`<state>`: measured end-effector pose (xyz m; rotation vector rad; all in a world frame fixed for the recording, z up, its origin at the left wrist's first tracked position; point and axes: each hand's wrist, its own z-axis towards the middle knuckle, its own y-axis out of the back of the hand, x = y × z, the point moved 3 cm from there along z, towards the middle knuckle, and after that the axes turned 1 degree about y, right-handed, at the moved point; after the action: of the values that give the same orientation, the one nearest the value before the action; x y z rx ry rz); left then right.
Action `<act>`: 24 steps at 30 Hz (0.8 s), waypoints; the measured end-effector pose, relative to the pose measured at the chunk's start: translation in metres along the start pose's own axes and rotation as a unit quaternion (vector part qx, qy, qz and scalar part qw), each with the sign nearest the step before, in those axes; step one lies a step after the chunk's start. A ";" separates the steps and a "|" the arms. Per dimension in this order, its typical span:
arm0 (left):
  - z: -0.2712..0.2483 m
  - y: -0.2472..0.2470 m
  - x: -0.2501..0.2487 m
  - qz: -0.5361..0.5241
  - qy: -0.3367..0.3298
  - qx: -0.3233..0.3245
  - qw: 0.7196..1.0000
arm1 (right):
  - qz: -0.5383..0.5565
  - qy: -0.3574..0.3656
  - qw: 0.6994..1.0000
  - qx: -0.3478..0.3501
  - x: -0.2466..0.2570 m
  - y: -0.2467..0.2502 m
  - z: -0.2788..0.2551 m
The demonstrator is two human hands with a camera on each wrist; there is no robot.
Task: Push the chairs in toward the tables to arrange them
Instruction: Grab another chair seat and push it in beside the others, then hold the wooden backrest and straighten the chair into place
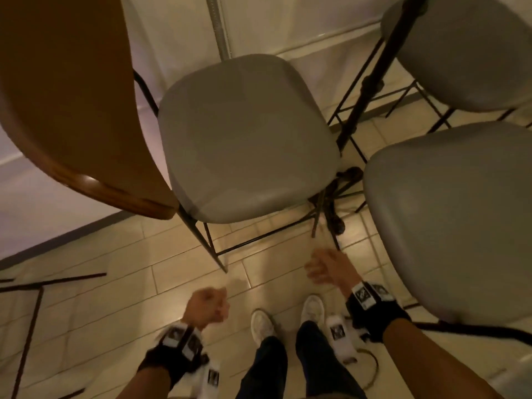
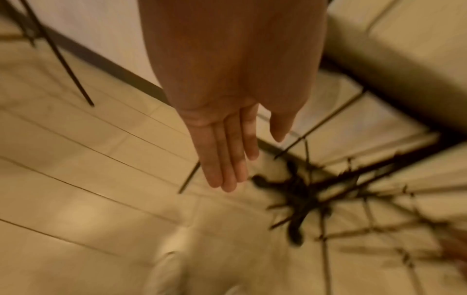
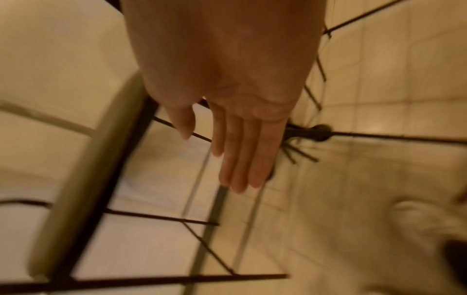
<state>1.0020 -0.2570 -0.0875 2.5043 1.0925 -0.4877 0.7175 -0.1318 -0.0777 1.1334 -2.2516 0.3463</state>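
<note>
Grey padded seats crowded the floor ahead: one chair (image 1: pixel 247 136) stood directly in front of the person, its front edge beside a brown wooden table (image 1: pixel 72 105) at the left, and two more chairs (image 1: pixel 454 220) stood at the right. Both hands hung free over the tiled floor (image 1: pixel 115 283), touching nothing. The left hand (image 2: pixel 227 143) showed straight, relaxed fingers in its wrist view, and the right hand (image 3: pixel 242 147) lay likewise flat and loose, holding nothing. Judging from this, the step was reaching for the nearest chair. To do it well, both palms would likely go on the seat's near edge, set evenly, so the push runs straight and the thin black legs (image 1: pixel 213 254) slide without twisting or catching the neighbouring frames.
</note>
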 end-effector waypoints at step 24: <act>-0.128 -0.183 0.190 0.431 0.043 0.073 0.898 | -0.176 -0.182 0.965 -0.064 -0.377 0.308 -0.233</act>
<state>1.0077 0.0363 -0.0954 2.8185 -0.1122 -0.1911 0.7372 0.4066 -0.1128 1.5946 -2.2707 -0.1641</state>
